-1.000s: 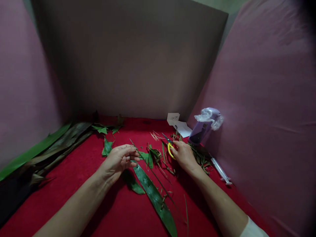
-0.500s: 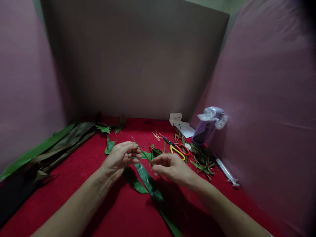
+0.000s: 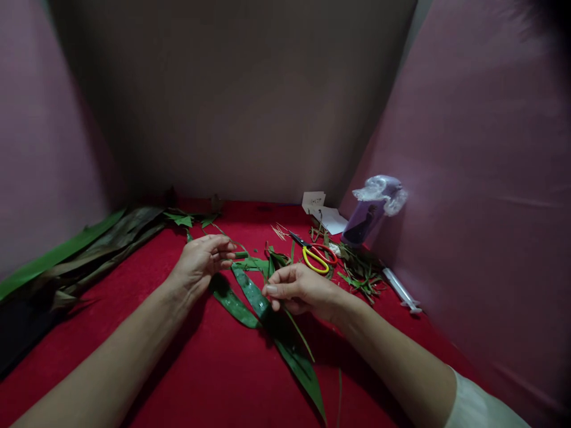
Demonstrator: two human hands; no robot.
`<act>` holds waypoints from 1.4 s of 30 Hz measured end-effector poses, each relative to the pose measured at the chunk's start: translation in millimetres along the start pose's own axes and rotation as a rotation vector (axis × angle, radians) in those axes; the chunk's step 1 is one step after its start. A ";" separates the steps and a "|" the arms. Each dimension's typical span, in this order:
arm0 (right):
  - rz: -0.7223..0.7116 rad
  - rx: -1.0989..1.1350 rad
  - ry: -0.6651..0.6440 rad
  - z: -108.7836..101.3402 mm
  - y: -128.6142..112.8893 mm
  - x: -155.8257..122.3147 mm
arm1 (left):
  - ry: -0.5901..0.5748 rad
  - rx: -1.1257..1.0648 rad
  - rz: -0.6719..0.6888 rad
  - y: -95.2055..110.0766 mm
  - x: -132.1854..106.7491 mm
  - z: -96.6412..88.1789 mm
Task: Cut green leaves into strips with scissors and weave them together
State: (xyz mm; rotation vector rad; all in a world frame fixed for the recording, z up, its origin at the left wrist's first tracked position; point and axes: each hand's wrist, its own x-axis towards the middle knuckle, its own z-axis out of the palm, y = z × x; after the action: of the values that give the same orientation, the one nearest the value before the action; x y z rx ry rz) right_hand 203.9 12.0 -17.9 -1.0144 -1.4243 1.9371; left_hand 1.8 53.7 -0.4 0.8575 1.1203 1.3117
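Note:
My right hand (image 3: pixel 297 289) pinches a thin green leaf strip (image 3: pixel 301 336) between thumb and fingertips; one end hangs down past the palm. The strip's other part arches up toward my left hand (image 3: pixel 209 258), whose fingers are curled, with the strip at its fingertips. Below the hands lies a long, broad green leaf (image 3: pixel 301 368) with a wet sheen, partly shaded by my right hand. A shorter dark leaf piece (image 3: pixel 234 306) rests beside it. Just beyond my right hand are cut leaf pieces (image 3: pixel 256 266) and scissors (image 3: pixel 314 255) with red and yellow handles.
Long green and dried leaves (image 3: pixel 80 244) lie along the left wall. Toothpicks (image 3: pixel 279 232), white papers (image 3: pixel 332 220), a purple container (image 3: pixel 363 220) with plastic film, leaf scraps (image 3: pixel 363 273) and a syringe (image 3: pixel 401 291) are behind and right on the red cloth (image 3: pixel 187 368).
My left hand has moved left, away from my right hand, widening the gap between them. The strip now trails below my right hand. The view has tilted slightly.

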 end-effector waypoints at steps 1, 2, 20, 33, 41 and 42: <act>-0.004 0.004 -0.008 0.6 -0.7 -0.5 | 0.003 0.018 0.014 -0.6 0.5 0.6; -0.006 0.007 -0.010 1.2 -1.7 -1.0 | 0.012 0.039 0.035 -1.2 1.1 1.1; -0.195 -0.065 0.205 -9.7 5.5 10.6 | -0.793 1.082 1.196 -28.9 -61.0 35.2; -0.195 -0.953 0.929 -95.7 -1.6 1.2 | -0.208 1.121 1.357 -11.5 -42.2 12.5; -0.248 -1.101 1.064 -98.8 7.3 12.8 | 0.029 1.587 1.411 0.6 -37.7 12.5; -0.281 -1.100 1.097 -99.1 5.8 13.4 | 0.046 1.631 1.388 0.3 -37.7 12.8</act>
State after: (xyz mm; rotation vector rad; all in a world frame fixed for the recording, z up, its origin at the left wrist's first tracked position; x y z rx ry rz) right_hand 276.9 75.8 -43.2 -1.7638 -1.6652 0.0661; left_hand 17.0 18.0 8.6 3.2089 1.5899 1.0999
